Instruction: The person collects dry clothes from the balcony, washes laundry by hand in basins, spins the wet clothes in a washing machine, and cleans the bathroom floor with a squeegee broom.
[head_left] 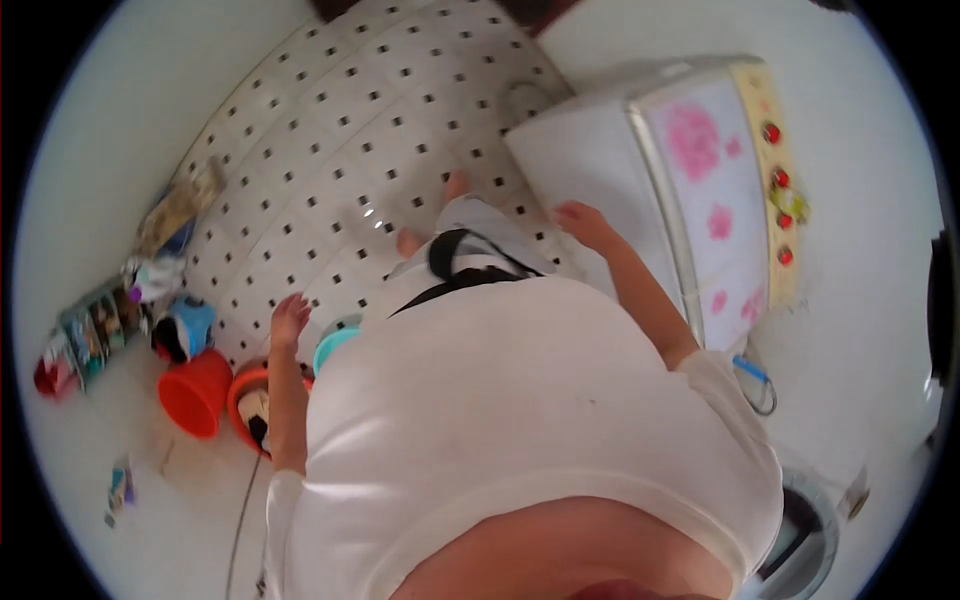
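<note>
My left hand (291, 320) hangs at my side above the tiled floor, near the red buckets. Its fingers are slightly curled and apart, with nothing in them. On the other side, my right hand (583, 224) is held out beside the white washing machine (590, 170). Its fingers look loosely bent, and nothing shows in them. Whether that hand touches the machine's side I cannot tell. The machine has pink flowers on its lid and red knobs (771, 133) along a cream panel.
An orange-red bucket (195, 392), another red tub (240, 385) with things inside, and a turquoise basin (334, 345) stand at left. Beyond are a blue bag (190, 322) and a crowded rack (95, 330). A grey round basin (822, 535) is at lower right.
</note>
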